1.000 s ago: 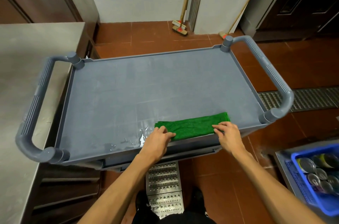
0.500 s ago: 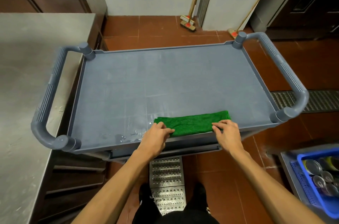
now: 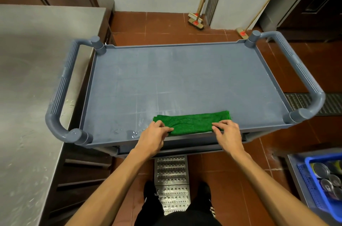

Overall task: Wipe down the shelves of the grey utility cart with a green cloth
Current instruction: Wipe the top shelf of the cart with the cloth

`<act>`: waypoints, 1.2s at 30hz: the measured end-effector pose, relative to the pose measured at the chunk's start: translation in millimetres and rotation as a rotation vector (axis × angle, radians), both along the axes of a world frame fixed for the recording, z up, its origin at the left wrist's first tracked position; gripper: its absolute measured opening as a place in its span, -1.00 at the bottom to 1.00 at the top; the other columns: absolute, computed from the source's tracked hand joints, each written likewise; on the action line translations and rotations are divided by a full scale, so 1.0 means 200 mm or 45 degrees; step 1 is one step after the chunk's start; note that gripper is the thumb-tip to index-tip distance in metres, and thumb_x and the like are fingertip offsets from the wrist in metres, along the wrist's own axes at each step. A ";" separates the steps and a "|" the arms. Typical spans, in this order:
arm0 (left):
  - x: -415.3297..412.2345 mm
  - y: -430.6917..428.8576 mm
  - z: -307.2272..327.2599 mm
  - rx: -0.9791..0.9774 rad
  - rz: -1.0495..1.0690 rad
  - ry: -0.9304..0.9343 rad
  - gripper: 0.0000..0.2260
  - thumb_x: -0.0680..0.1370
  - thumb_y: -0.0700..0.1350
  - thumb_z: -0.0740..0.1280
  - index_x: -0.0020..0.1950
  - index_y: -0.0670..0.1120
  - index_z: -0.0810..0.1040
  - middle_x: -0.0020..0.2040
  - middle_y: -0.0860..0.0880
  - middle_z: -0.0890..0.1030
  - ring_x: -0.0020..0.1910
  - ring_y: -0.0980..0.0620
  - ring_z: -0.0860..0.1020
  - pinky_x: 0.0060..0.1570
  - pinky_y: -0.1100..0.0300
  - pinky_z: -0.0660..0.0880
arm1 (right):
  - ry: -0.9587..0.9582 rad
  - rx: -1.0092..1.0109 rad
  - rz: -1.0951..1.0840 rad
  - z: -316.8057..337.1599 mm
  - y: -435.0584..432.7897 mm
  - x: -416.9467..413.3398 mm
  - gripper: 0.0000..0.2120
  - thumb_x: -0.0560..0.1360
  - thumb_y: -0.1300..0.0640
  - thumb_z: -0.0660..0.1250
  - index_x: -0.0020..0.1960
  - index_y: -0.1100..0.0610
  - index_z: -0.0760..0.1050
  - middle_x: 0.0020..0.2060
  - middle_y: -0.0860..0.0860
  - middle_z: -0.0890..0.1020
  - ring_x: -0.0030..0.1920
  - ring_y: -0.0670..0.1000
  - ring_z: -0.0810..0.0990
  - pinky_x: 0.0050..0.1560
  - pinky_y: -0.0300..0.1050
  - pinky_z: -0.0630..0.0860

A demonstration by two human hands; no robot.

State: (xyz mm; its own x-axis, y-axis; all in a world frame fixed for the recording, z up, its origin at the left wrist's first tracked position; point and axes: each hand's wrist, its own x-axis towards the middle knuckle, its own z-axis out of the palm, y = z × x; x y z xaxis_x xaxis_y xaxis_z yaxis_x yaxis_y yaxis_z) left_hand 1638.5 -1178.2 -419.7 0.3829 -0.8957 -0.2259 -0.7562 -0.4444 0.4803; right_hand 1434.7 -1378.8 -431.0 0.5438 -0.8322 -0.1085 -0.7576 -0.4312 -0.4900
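Observation:
The grey utility cart (image 3: 185, 70) stands in front of me, its top shelf bare except for a folded green cloth (image 3: 192, 123) lying along the near edge. My left hand (image 3: 153, 137) pinches the cloth's left end with curled fingers. At the right end my right hand (image 3: 228, 135) grips the cloth the same way. A small patch of water drops (image 3: 133, 133) glistens on the shelf just left of the cloth. The lower shelves are mostly hidden under the top one.
A stainless steel counter (image 3: 37, 96) runs along the cart's left side. Two brooms (image 3: 196, 20) lean on the far wall. A blue crate of cans (image 3: 325, 179) sits at the lower right. A metal floor drain grate (image 3: 172, 181) lies between my feet.
Both hands stay on the ends of the cloth at the near edge. My head has shifted, so the cart sits further right in view.

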 end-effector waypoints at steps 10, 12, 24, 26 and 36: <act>0.14 0.20 0.01 0.001 0.049 -0.029 -0.69 0.65 -0.11 0.21 0.37 0.07 0.53 0.10 -0.02 0.50 0.10 -0.03 0.44 -0.05 0.00 0.50 | -0.095 -0.037 0.018 -0.05 0.18 0.14 -0.79 0.55 0.07 0.37 0.12 0.11 0.68 0.02 0.07 0.58 0.17 0.10 0.43 0.15 -0.05 0.42; 0.17 0.23 0.01 0.009 0.051 -0.036 -0.69 0.65 -0.11 0.20 0.36 0.07 0.53 0.10 -0.02 0.51 0.10 -0.03 0.44 -0.06 0.02 0.49 | -0.104 -0.028 0.007 -0.06 0.21 0.17 -0.78 0.55 0.06 0.37 0.12 0.11 0.68 0.01 0.06 0.58 0.18 0.09 0.42 0.15 -0.05 0.42; 0.32 0.46 0.03 0.035 0.076 -0.177 -0.68 0.65 -0.12 0.22 0.38 0.07 0.53 0.11 -0.04 0.52 0.08 -0.07 0.45 -0.04 0.07 0.42 | -0.203 0.014 0.040 -0.08 0.43 0.35 -0.78 0.53 0.03 0.38 0.11 0.09 0.67 -0.05 0.01 0.52 0.15 0.02 0.39 0.10 -0.02 0.50; 0.35 0.51 0.03 0.040 0.087 -0.210 -0.68 0.64 -0.12 0.22 0.38 0.08 0.53 0.11 -0.04 0.53 0.07 -0.08 0.46 -0.03 0.08 0.40 | -0.225 0.018 0.052 -0.08 0.48 0.39 -0.78 0.53 0.03 0.38 0.11 0.09 0.67 -0.05 0.00 0.51 0.14 0.01 0.39 0.09 -0.05 0.49; 0.45 0.68 0.03 0.060 0.153 -0.277 -0.63 0.60 -0.18 0.27 0.38 0.07 0.52 0.16 -0.05 0.53 0.10 -0.09 0.44 -0.02 0.03 0.45 | -0.262 -0.027 0.098 -0.10 0.64 0.53 -0.79 0.52 0.06 0.41 0.10 0.11 0.66 -0.10 -0.06 0.45 0.05 -0.11 0.28 0.02 -0.18 0.34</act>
State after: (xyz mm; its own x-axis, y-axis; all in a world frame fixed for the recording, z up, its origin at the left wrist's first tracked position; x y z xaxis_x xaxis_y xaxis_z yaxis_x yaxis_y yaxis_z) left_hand 1728.7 -1041.3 -413.8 0.5305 -0.8312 -0.1667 -0.7797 -0.5556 0.2887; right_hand 1540.6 -1249.9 -451.0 0.6144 -0.7885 0.0288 -0.6071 -0.4958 -0.6210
